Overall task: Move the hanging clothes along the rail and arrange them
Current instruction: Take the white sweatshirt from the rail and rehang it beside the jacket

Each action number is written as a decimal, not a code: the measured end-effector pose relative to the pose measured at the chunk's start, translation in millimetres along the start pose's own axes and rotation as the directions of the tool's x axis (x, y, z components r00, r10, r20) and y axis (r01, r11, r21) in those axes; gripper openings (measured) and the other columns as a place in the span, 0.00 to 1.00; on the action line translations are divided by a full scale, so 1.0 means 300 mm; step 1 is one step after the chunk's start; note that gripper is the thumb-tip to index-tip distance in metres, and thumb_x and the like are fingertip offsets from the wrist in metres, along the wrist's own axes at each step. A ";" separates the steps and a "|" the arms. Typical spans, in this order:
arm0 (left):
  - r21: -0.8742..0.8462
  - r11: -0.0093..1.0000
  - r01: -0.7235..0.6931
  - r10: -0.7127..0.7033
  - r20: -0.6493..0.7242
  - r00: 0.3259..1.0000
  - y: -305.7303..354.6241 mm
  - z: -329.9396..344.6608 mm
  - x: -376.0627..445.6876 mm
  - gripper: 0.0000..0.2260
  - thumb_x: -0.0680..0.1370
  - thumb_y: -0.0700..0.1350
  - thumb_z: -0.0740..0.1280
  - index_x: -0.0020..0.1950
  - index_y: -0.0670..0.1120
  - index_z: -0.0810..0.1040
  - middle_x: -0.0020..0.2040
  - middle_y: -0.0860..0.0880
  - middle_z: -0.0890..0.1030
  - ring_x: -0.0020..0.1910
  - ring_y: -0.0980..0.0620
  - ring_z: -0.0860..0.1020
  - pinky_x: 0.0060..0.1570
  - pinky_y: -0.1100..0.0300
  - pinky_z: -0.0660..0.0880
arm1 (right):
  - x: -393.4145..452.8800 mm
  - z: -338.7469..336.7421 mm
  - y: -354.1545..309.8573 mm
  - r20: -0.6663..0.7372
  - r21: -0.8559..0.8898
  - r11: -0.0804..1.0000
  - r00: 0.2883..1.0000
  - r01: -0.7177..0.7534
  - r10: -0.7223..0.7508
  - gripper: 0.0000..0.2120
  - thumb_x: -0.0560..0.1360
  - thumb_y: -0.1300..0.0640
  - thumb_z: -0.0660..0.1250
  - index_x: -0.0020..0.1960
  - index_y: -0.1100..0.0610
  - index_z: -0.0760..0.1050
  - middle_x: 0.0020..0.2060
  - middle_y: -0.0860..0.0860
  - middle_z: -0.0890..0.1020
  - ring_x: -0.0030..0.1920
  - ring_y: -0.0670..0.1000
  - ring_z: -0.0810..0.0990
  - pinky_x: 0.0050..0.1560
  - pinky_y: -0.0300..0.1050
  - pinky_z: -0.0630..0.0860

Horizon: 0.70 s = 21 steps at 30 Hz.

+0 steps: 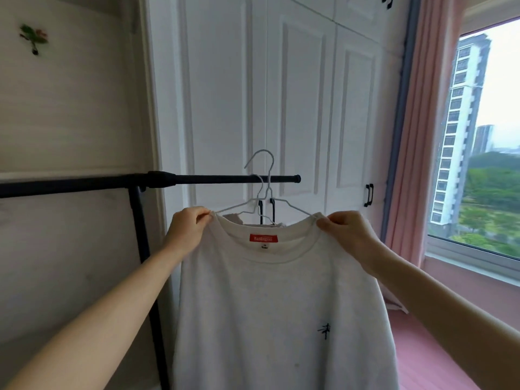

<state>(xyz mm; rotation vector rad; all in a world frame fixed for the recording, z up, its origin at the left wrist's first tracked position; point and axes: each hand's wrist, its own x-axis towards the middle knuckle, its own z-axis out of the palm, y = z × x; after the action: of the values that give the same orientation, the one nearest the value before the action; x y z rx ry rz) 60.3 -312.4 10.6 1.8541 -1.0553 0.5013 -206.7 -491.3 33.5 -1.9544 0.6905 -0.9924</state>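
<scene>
Hands are busy at the neckline of a white shirt point(281, 305): the left hand point(187, 228) pinches the collar at its left shoulder, and the right hand point(347, 230) pinches it at the right shoulder, both clamped on the cloth where it meets a white wire hanger point(270, 192). The hook of this hanger stands above the black rail point(213, 180), near the rail's free right end, so the shirt seems lifted off or not yet hooked on. A second hanger point(260, 190) with another pale garment sits just behind, its hook looking caught on the rail. The step in hand looks like straightening the shirt on its hanger. Next, the hook needs lowering squarely over the rail, beside the other hanger, without tangling the two wires.
</scene>
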 end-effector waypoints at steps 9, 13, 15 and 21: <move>0.047 0.989 0.138 -0.135 -0.054 0.989 -0.179 0.097 0.139 0.08 0.80 0.37 0.61 0.50 0.39 0.81 0.47 0.43 0.82 0.48 0.46 0.78 0.47 0.57 0.71 | 0.161 0.224 0.053 0.052 -0.001 0.998 0.997 -0.057 0.057 0.18 0.75 0.52 0.68 0.31 0.61 0.71 0.28 0.54 0.67 0.32 0.51 0.64 0.35 0.44 0.60; 0.112 0.980 0.165 -0.165 -0.007 0.986 -0.252 0.127 0.146 0.07 0.79 0.37 0.62 0.48 0.40 0.81 0.45 0.42 0.83 0.47 0.43 0.79 0.44 0.57 0.70 | 0.173 0.280 0.110 0.084 -0.020 0.997 0.994 -0.070 0.071 0.17 0.74 0.54 0.68 0.30 0.57 0.69 0.25 0.51 0.65 0.30 0.51 0.63 0.33 0.44 0.58; 0.127 0.975 0.184 -0.184 -0.016 0.983 -0.282 0.138 0.145 0.08 0.79 0.38 0.62 0.48 0.40 0.81 0.46 0.42 0.83 0.48 0.43 0.79 0.44 0.57 0.70 | 0.177 0.311 0.117 0.105 -0.032 0.997 0.992 -0.066 0.069 0.17 0.75 0.55 0.68 0.29 0.55 0.69 0.24 0.49 0.65 0.29 0.49 0.63 0.32 0.43 0.57; 0.239 0.945 0.224 -0.239 0.036 0.970 -0.335 0.148 0.150 0.10 0.80 0.38 0.59 0.51 0.39 0.80 0.49 0.40 0.82 0.49 0.40 0.78 0.45 0.54 0.73 | 0.170 0.362 0.120 0.170 -0.103 0.995 0.985 -0.012 0.030 0.13 0.76 0.55 0.67 0.34 0.58 0.74 0.28 0.51 0.69 0.30 0.49 0.65 0.29 0.42 0.59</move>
<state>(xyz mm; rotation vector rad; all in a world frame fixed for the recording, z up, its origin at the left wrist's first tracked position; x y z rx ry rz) 164.9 -349.7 -31.8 2.1834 -0.8316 0.4431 -92.1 -502.4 -15.9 -2.0888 0.6738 -0.7780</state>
